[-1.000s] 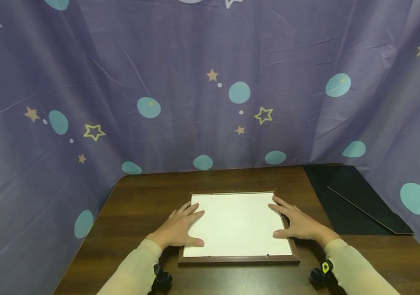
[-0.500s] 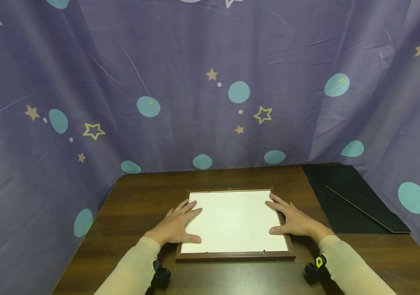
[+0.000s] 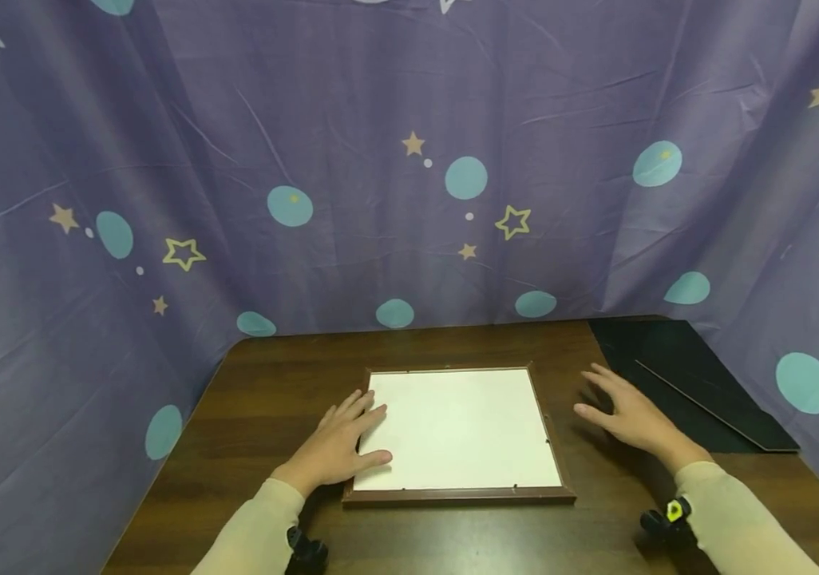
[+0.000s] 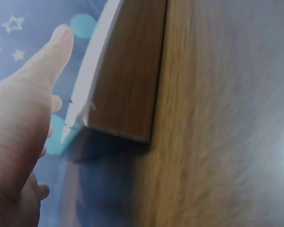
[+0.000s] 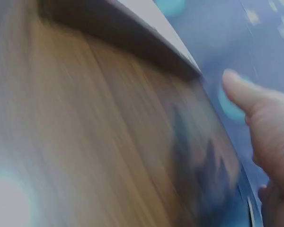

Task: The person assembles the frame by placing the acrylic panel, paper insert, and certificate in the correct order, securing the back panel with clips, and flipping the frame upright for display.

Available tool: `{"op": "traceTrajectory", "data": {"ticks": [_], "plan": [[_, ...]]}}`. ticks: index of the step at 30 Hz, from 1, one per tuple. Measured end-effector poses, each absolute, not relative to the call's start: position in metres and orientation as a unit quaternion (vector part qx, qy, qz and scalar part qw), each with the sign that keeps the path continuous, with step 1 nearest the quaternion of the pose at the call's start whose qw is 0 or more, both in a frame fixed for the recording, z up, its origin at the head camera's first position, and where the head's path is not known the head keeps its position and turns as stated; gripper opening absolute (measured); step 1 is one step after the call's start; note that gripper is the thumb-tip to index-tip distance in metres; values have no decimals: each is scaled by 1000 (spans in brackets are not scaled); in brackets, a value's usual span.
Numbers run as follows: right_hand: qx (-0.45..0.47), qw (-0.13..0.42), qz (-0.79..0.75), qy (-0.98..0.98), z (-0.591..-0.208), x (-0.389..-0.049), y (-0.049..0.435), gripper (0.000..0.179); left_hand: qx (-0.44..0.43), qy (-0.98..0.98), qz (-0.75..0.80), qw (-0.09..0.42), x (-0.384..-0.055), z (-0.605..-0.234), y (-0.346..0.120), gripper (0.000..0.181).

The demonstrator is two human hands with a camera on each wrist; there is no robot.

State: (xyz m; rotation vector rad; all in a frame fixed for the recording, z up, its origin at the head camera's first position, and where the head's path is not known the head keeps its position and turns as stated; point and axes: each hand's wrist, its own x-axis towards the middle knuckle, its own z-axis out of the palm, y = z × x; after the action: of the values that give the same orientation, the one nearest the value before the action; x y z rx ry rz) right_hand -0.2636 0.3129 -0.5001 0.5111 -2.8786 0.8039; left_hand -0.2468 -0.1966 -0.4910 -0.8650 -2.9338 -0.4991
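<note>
Head view: my left grip (image 3: pixel 334 447), splayed, lies at left of the white panel (image 3: pixel 463 431), perhaps steadying it; my right grip (image 3: pixel 632 415), relaxed, empty, hovers beside black sheets (image 3: pixel 704 379).

I look into a curtained-off nook: purple cloth (image 3: pixel 352 112) printed with stars (image 3: pixel 413 144) and pale-blue spots (image 3: pixel 466 177) hangs behind a wood-grain surface (image 3: pixel 467 533) and along both its sides, making a booth. Whether that booth stands in a home, an office or a workshop, I cannot tell.
</note>
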Motion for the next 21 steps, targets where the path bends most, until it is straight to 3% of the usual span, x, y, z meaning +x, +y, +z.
{"op": "traceTrajectory", "data": {"ticks": [4, 9, 12, 21], "plan": [[109, 68, 204, -970, -499, -254, 366, 79, -285, -947, -134, 59, -232, -485, -192, 80], [83, 15, 167, -982, -514, -242, 398, 87, -297, -948, -78, 78, -219, -483, -180, 83], [81, -7, 166, -983, -523, -239, 400, 88, -308, -946, -70, 78, -214, -483, -171, 84], [93, -1, 154, -984, -527, -237, 370, 86, -323, -941, -69, 79, -209, -484, -154, 85]]}}
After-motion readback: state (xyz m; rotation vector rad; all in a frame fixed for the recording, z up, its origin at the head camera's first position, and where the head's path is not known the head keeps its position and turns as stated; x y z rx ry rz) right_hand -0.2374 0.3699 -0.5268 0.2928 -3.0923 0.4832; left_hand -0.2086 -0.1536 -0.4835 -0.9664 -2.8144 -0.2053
